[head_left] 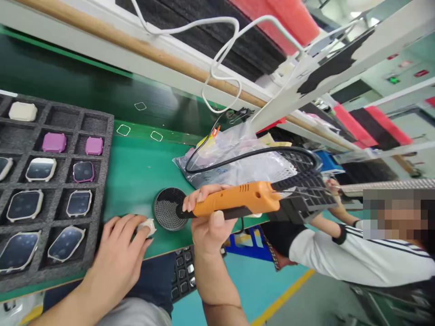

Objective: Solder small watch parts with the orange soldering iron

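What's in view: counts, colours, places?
foam tray: one, grey, left
watch pieces: ten visible, pale or purple, tray
square outlines: three, pale, near tray
mesh disc: one, black, centre
small piece: one, white, near disc
handheld tool: one, orange, centre
plastic bag: one, clear, centre
cables: several, white or black, upper centre
bench: one, green, centre
foam blocks: several, red or black, top
co-worker: one, white clothing, right
left hand: one, lower left
right hand: one, centre
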A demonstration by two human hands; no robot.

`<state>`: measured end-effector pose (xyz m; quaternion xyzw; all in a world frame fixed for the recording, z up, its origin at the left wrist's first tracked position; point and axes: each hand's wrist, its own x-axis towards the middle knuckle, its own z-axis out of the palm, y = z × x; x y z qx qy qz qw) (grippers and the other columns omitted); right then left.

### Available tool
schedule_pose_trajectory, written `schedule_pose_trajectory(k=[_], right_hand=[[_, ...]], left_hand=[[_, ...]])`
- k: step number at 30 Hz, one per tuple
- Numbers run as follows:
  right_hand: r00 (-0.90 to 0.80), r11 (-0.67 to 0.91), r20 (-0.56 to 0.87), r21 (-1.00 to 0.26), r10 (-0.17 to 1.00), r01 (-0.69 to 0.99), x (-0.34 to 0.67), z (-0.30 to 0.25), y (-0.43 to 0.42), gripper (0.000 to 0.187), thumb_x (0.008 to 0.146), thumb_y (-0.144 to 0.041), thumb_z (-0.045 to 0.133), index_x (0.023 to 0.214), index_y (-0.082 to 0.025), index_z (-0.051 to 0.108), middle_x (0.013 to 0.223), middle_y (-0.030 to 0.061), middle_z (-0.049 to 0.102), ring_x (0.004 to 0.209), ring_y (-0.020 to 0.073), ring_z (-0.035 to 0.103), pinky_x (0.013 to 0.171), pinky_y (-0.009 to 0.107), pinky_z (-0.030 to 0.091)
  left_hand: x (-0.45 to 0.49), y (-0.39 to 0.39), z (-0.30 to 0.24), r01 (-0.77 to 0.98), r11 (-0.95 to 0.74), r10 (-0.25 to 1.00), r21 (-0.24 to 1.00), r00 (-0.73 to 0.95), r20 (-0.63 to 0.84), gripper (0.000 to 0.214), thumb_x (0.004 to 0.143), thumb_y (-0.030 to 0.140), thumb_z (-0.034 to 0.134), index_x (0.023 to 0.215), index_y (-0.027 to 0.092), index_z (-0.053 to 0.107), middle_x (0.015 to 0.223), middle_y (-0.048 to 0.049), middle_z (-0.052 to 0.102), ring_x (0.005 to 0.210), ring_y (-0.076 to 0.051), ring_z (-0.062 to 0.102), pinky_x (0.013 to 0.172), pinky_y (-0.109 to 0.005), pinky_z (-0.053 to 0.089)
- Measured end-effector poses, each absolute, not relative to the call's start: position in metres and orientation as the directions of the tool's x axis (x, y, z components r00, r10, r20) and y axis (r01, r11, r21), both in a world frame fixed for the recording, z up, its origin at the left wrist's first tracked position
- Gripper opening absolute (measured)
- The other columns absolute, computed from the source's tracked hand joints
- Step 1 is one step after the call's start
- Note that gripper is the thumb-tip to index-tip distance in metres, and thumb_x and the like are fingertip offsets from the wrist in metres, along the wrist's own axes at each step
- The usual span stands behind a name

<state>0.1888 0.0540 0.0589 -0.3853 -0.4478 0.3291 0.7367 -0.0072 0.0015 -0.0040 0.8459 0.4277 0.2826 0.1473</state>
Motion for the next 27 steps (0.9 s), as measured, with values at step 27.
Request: schedule_pose_trajectory(k=[27], right_hand=[[0.405, 0.401, 0.307, -0.9, 0.861, -0.173, 0.189, 0.043, 0.043, 0.05, 0.086, -0.076, 0.065, 0.116, -0.037, 0.055, 0.076, -0.0071, 0.055, 0.05, 0.0131, 0.05, 0.046, 0.029, 0.048]], left_hand=[[0.01, -0.009, -0.002, 0.586, -0.595, 0.798, 0.55, 0.511, 0.32, 0.026, 0.102, 0.018, 0.06, 0.127, 0.022, 0.069, 0.124, -0.007, 0.072, 0.115, -0.028, 0.061, 0.104, -0.052, 0.041]])
